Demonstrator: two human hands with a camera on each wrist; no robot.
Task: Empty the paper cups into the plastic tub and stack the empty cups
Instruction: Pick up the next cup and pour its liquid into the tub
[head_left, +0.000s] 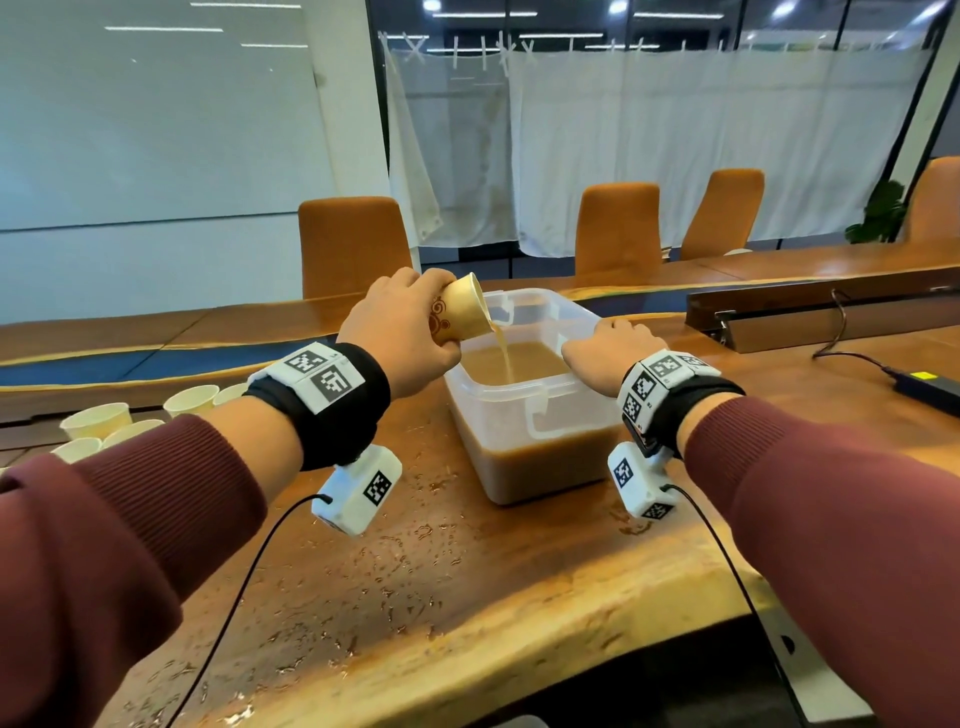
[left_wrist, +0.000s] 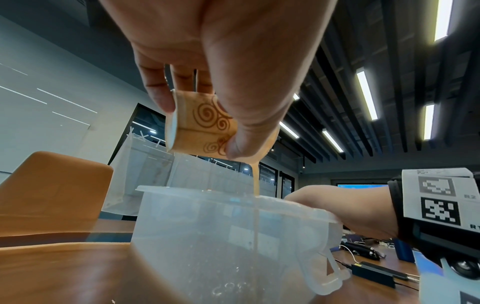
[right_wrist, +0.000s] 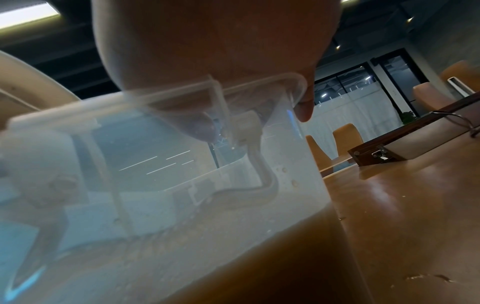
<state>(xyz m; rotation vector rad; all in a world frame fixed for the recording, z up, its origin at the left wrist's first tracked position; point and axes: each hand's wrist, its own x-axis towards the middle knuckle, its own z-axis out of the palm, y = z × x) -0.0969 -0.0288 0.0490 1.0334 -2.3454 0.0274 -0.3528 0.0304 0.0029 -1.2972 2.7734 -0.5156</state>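
Observation:
My left hand (head_left: 410, 327) grips a tan paper cup (head_left: 462, 312) with brown swirl prints, tipped mouth-right above the clear plastic tub (head_left: 498, 415). A thin stream of light brown liquid (head_left: 506, 358) falls from the cup into the tub, which holds brown liquid to about half its height. In the left wrist view my thumb and fingers (left_wrist: 241, 127) pinch the cup (left_wrist: 202, 125) over the tub (left_wrist: 207, 226). My right hand (head_left: 608, 348) holds the tub's right rim. In the right wrist view its thumb lies inside the tub's wall (right_wrist: 182, 205) and a finger outside.
Several white paper cups (head_left: 104, 421) stand upright at the table's left. A black power adapter (head_left: 930, 387) with its cable lies at the right, behind it a long wooden box (head_left: 831, 312). Droplets speckle the wooden table (head_left: 415, 571). Orange chairs (head_left: 353, 244) stand beyond.

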